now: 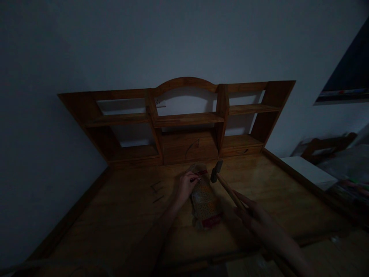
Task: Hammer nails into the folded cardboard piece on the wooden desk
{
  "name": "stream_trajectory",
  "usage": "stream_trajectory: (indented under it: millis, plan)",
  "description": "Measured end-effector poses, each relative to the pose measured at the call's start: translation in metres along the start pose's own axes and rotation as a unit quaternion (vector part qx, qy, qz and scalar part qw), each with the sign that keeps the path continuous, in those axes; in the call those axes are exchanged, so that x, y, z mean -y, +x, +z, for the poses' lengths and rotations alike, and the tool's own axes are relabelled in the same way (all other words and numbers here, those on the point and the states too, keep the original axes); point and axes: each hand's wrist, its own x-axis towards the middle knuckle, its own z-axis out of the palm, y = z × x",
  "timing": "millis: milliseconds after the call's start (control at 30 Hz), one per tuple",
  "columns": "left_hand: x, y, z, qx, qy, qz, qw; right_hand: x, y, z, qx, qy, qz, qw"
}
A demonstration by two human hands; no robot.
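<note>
My right hand (252,213) is wrapped round the wooden handle of a hammer (230,189). The hammer's dark head is raised at the right of a flat, patterned package (205,200) with yellow, dotted and red parts. Over the package's far end, the fingers of my left hand (186,186) are pinched together. A small shiny spot shows at their tips, but what they hold is too dark and small to name. On the desk, left of that hand, lie several thin dark pieces (158,199) that look like nails.
The wooden desk (115,215) has a raised edge on each side. At its back stands a wooden shelf unit (188,122) with cubbies, against the wall. A white surface (309,169) and a wooden chair (325,148) are to the right. The room is dim.
</note>
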Motion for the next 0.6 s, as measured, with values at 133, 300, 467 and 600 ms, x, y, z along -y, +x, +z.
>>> stream_trajectory:
  millis: [133,300,467,600]
  plan:
    - [0.008,0.0,0.004,-0.001,-0.016,0.014,1.0,-0.002,0.0,0.0,0.003,0.014,-0.012,1.0]
    - [0.003,-0.001,0.003,0.008,-0.014,0.0,1.0,0.003,-0.002,0.0,-0.024,-0.005,0.019,1.0]
    - [-0.006,-0.003,-0.004,0.007,-0.013,-0.015,1.0,0.004,-0.005,-0.001,-0.029,-0.019,0.026,0.999]
    - [-0.003,-0.003,-0.009,-0.002,-0.014,-0.031,0.999,0.002,-0.005,0.0,-0.036,-0.026,0.028,0.999]
